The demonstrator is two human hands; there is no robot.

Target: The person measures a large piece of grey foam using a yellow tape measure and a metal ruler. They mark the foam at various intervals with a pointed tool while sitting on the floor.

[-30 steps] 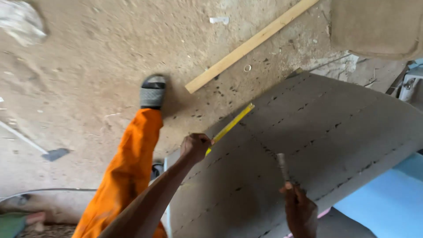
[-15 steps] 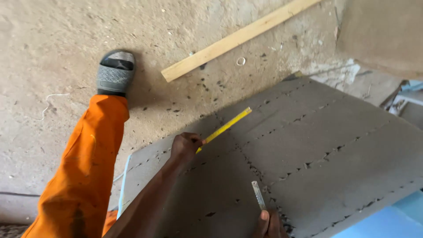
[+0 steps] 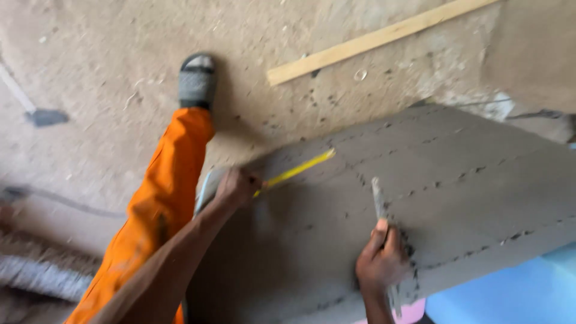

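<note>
A large grey sheet (image 3: 456,198) with rows of dark dashed marks lies tilted across the right half of the head view. My left hand (image 3: 236,187) rests on its upper left edge and grips a yellow measuring tape (image 3: 297,171), whose blade runs up and to the right over the sheet. My right hand (image 3: 379,259) is lower on the sheet and holds a thin grey marking tool (image 3: 378,197) that points up across the surface. My orange trouser leg (image 3: 159,210) and grey sandal (image 3: 197,80) stand on the dusty floor to the left.
A long wooden strip (image 3: 372,42) lies on the dirt floor beyond the sheet. A dark flat tool (image 3: 43,116) with a thin handle sits at the far left. Light blue material (image 3: 510,294) shows at the bottom right, pink below the sheet.
The view has shifted, so the sheet and leg sit differently in the frame. My right hand has come up into view with the marking tool on the sheet. My left hand still holds the tape.
</note>
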